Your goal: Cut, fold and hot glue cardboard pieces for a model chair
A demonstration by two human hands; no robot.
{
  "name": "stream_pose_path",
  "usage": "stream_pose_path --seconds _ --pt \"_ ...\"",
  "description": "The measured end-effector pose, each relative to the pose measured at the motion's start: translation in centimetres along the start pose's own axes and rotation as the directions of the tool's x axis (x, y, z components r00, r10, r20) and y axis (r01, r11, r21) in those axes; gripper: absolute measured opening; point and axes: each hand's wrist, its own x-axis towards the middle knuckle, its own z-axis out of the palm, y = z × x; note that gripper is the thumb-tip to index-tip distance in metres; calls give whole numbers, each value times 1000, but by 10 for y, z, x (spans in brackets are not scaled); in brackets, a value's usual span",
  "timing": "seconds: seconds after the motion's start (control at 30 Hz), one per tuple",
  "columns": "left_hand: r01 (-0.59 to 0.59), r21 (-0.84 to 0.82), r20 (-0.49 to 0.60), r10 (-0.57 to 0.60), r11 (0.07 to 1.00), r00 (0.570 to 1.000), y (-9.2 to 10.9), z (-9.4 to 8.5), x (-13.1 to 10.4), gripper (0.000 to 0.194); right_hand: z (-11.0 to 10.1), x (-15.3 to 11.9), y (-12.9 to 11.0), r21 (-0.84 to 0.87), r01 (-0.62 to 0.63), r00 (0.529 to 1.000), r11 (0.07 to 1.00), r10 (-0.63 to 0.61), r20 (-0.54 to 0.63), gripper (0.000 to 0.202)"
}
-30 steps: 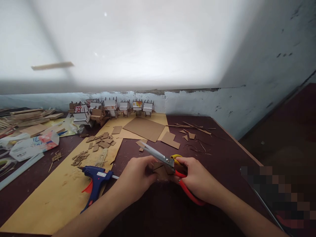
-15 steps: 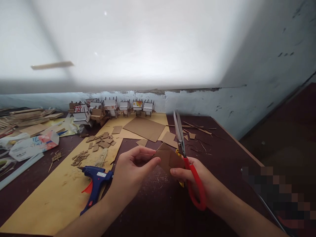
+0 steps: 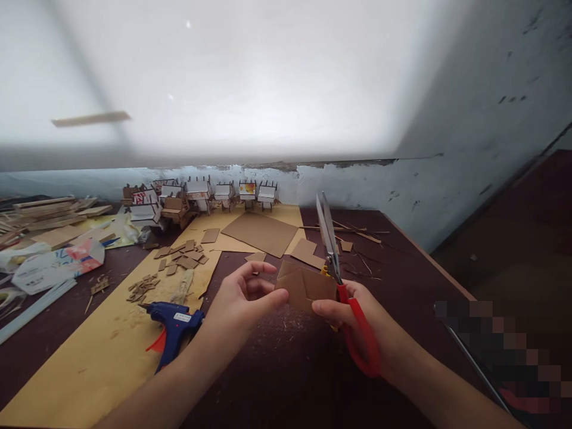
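A small piece of brown cardboard [image 3: 304,287], with crease or cut lines across it, is held up between both hands. The thumb of my left hand [image 3: 239,307] lies at its left edge, other fingers curl close behind, and the index finger is raised off it. My right hand [image 3: 364,313] pinches the right side under its thumb. That same hand also carries red-handled scissors [image 3: 335,265], blades pointing up and slightly apart. Something yellow [image 3: 325,271] shows behind the cardboard by the right hand; its kind is mostly hidden.
A blue glue gun [image 3: 174,328] lies left on a tan sheet [image 3: 89,369] among small cardboard pieces [image 3: 185,256]. A larger cardboard sheet [image 3: 259,232] is farther back. Several small cardboard models [image 3: 223,193] line the wall. Wood strips [image 3: 49,208] pile up at left.
The cardboard has turned a little in the hands, its top corner now lower. My left index finger has lifted from its edge. My right hand and the scissors have shifted slightly right.
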Motion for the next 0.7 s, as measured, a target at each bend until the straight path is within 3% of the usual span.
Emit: stream_pose_path --seconds 0.07,0.2,0.37,0.5,0.57,0.7 --pt "55 -37 91 -51 998 995 0 0 1 37 -3 2 2 18 32 999 999 -32 -8 20" --pt "96 21 258 -98 995 961 0 2 -2 21 -3 3 4 16 50 999 999 -50 2 16" --pt "115 66 322 -130 991 938 -3 4 -5 21 -2 1 5 -21 55 996 998 -54 71 12" --pt "157 83 382 -177 984 907 -5 6 -6 30 -2 0 7 -63 54 998 997 -52 35 19" --pt "146 78 373 -164 986 913 -5 7 -6 31 -1 1 7 -73 56 998 996 -57 -5 25" --pt "73 13 240 -74 997 968 0 3 -6 36 3 4 4 -128 59 995 990 -69 -73 34"
